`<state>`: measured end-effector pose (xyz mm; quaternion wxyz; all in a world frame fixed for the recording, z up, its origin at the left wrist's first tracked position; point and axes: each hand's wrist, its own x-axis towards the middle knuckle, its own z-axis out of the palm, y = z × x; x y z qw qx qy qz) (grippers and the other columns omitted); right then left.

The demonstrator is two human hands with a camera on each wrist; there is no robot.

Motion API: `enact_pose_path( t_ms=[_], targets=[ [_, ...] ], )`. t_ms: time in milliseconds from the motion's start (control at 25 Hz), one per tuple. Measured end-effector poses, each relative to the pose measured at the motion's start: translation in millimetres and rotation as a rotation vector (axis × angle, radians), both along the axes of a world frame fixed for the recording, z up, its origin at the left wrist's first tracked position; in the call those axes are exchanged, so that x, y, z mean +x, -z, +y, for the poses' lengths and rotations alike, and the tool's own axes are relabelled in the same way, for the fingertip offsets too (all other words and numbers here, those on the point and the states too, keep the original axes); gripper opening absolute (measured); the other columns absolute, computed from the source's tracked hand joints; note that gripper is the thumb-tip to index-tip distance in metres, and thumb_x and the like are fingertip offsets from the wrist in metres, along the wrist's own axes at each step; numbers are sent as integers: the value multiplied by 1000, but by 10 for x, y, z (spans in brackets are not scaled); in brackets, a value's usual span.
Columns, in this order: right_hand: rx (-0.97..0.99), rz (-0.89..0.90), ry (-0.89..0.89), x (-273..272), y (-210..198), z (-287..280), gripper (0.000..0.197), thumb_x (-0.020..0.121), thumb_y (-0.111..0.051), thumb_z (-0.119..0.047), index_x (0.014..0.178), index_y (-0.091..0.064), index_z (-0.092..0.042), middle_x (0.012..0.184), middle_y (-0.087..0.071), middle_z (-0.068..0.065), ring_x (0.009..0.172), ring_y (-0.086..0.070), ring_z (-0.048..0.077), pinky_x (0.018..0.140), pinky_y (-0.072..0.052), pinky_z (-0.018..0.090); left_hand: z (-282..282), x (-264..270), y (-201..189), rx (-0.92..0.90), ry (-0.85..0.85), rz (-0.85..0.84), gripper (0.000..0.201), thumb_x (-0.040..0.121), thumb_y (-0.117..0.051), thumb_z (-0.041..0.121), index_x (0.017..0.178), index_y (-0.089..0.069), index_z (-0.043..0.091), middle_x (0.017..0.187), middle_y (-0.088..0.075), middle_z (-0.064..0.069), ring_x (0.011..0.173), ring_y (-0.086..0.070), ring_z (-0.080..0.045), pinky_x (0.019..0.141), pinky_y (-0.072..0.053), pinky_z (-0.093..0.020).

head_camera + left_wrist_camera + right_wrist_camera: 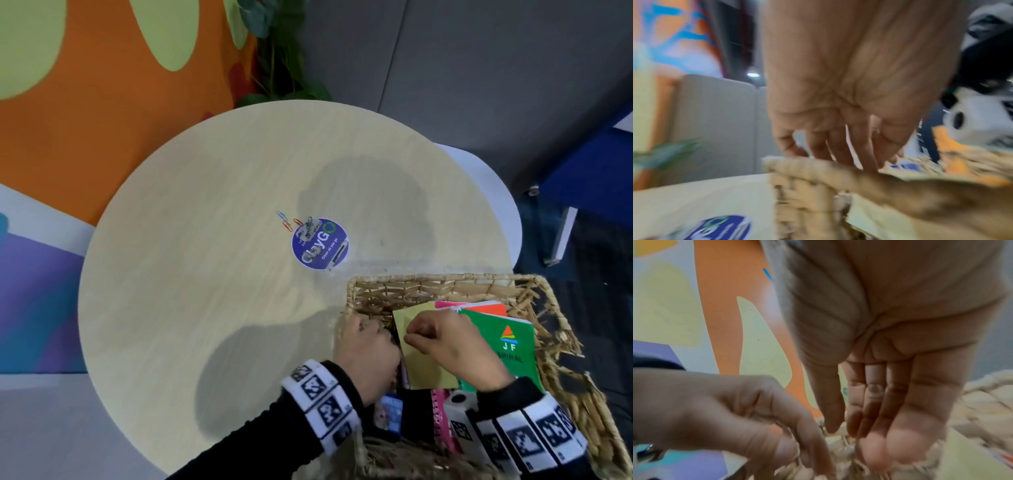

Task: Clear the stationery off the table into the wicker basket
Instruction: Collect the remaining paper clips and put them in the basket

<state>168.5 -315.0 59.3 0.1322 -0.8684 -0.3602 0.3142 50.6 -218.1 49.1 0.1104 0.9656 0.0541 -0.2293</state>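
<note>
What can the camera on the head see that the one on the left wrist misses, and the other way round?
Only the head view shows the paper clips left on the table, the green notebook and yellow paper in the basket, and the right hand.

Only the left wrist view shows the left hand's palm and its fingers reaching past the rim.

Both show the left hand, the wicker basket and the round blue sticker.
</note>
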Motion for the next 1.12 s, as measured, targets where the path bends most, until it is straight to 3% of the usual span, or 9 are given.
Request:
enact_pose_path(
  t_ms=[80, 160, 280, 440, 560, 680, 840, 1000, 1120],
  targets=[
    [66, 8, -7, 59, -154, 170, 19, 79, -71, -24, 65, -62, -34, 59, -63, -13, 55, -58, -2, 53, -40, 10, 381, -52, -47, -236, -255, -311, 26, 89, -44, 22, 105, -64, 18, 106, -68, -4, 103, -61, -27, 93, -41, -43],
    [147, 15, -13, 132, -365, 451, 10, 81, -70, -26, 71, -68, -28, 63, -68, -11, 58, -62, 2, 53, -43, 13, 899, -91, -37, -365, -546, -516, 28, 88, -45, 25, 105, -67, 19, 104, -72, -2, 97, -66, -23, 88, -49, -40],
    [261, -42, -87, 282, -553, 1079, 7, 81, -67, -22, 77, -72, -19, 65, -70, -7, 60, -63, 9, 62, -46, 21, 1750, -145, 168, -294, -779, -622, 22, 87, -51, 24, 97, -70, 18, 98, -74, -3, 89, -68, -24, 83, -52, -39],
    [173, -139, -337, 452, -344, 2088, 12, 83, -61, -17, 86, -71, -12, 78, -70, 4, 75, -62, 23, 66, -39, 25, 2559, -13, 564, -55, -777, -454, 18, 89, -55, 24, 97, -71, 19, 97, -74, -2, 90, -68, -24, 83, -52, -39],
    [9, -158, -422, 510, 122, 2648, 17, 84, -58, -16, 96, -68, -10, 101, -70, 8, 95, -62, 27, 71, -37, 24, 2847, 136, 741, -25, -751, -352, 18, 89, -55, 23, 99, -70, 21, 103, -72, -2, 95, -66, -24, 87, -49, -38],
    [-98, -173, -418, 448, 526, 2962, 17, 86, -56, -13, 98, -65, -7, 105, -67, 13, 95, -62, 30, 73, -45, 31, 2983, 247, 796, -38, -706, -316, 19, 90, -55, 23, 102, -70, 20, 105, -70, -4, 98, -64, -26, 90, -47, -41],
    [-167, -192, -356, 331, 766, 3191, 22, 88, -57, -21, 96, -62, -1, 90, -59, 13, 77, -52, 27, 67, -43, 33, 3066, 337, 808, -66, -625, -309, 20, 91, -54, 21, 105, -69, 16, 105, -70, -5, 99, -63, -25, 91, -47, -39],
    [-214, -187, -283, 328, 855, 3318, 33, 85, -56, -14, 59, -37, -9, 61, -39, 3, 72, -48, 27, 55, -37, 28, 3144, 414, 839, -55, -555, -244, 22, 92, -54, 19, 109, -68, 16, 108, -67, -5, 103, -61, -26, 90, -46, -38],
    [-242, -152, -309, 332, 837, 3357, 38, 84, -55, -13, 57, -29, -13, 60, -35, 2, 72, -48, 27, 52, -36, 28, 3197, 437, 884, -96, -524, -189, 20, 89, -56, 14, 103, -70, 14, 104, -67, -6, 100, -61, -27, 86, -49, -39]
  ],
)
